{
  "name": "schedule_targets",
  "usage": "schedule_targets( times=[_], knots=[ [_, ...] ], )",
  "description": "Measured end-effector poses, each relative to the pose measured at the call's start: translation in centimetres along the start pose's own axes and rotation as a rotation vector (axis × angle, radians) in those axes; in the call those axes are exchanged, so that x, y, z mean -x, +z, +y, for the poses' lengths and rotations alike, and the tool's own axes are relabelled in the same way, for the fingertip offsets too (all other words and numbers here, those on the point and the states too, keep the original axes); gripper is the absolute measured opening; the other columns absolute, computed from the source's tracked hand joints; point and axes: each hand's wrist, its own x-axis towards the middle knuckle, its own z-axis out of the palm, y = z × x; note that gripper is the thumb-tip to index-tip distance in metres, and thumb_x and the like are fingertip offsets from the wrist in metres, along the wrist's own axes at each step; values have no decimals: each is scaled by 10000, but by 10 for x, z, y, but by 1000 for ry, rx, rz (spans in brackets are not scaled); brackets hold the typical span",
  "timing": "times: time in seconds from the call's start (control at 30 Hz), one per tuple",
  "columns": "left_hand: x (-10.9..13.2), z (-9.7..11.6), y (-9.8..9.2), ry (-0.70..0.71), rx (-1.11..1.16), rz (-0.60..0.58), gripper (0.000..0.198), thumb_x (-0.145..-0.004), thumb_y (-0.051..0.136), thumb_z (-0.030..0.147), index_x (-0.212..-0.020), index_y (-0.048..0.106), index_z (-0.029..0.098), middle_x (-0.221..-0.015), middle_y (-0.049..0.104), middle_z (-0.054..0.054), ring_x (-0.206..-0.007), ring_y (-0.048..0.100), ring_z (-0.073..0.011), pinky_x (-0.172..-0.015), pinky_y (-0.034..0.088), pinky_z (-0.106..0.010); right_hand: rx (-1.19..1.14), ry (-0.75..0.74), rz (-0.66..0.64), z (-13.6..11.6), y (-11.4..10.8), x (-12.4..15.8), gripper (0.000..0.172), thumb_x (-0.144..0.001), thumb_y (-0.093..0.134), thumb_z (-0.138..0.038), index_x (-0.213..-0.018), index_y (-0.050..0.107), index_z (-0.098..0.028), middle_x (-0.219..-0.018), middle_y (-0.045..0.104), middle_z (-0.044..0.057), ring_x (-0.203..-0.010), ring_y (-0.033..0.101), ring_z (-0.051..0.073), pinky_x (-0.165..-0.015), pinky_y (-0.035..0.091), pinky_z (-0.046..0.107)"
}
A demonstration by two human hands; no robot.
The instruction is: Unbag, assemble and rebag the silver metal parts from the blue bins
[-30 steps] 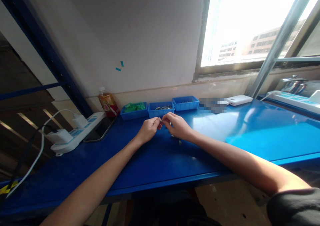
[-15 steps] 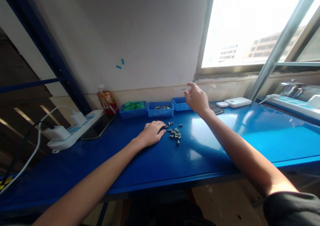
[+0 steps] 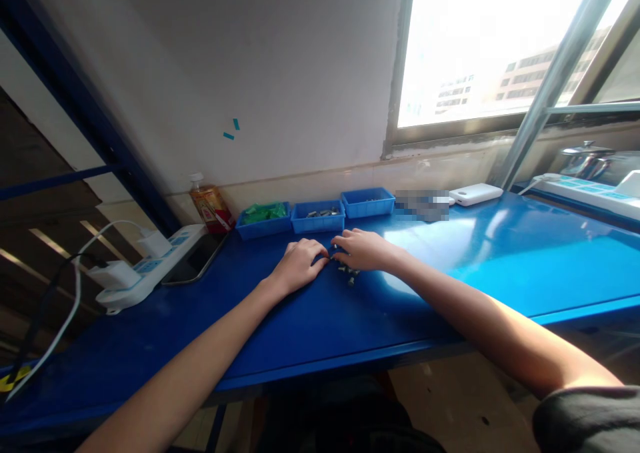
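Both hands rest on the blue table [image 3: 310, 319] in front of three small blue trays. My left hand [image 3: 300, 263] lies palm down with its fingers curled onto the surface. My right hand [image 3: 361, 249] lies beside it, its fingertips down on a pile of several small grey metal parts [image 3: 349, 275], most of which it covers. The fingertips of the two hands almost meet. Whether either hand pinches a part is hidden. The middle tray [image 3: 318, 217] holds grey metal parts, the left tray [image 3: 263, 219] green pieces, and the right tray [image 3: 368, 202] a few small parts.
A white power strip [image 3: 145, 269] with chargers and cables lies at the left, a dark phone [image 3: 197, 261] beside it. A small bottle [image 3: 210, 204] stands by the wall. A white power bank [image 3: 476, 194] lies at the right below the window.
My right hand came down from above the right tray, where it held a small part, and now lies on the pile of parts. My left hand stayed on the table.
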Motion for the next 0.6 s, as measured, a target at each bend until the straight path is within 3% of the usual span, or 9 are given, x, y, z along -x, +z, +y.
schedule_targets(
  times=[0.37, 0.6],
  knots=[
    [1, -2, 2, -24, -12, -20, 218, -902, 457, 294, -1017, 632, 233, -1068, 661, -33, -1002, 580, -228, -845, 425, -377, -94, -184, 24, -9, 10, -6, 114, -877, 531, -239, -903, 603, -155, -932, 635, 87, -905, 584, 212, -756, 407, 283],
    [1, -2, -1, -43, -26, -18, 240, -919, 414, 272, -1040, 610, 206, -1063, 658, -52, -990, 581, -226, -850, 433, -373, -263, -145, 289, -9, 18, -11, 69, -844, 548, -206, -890, 554, -154, -910, 600, 73, -839, 551, 177, -713, 397, 263]
  ],
)
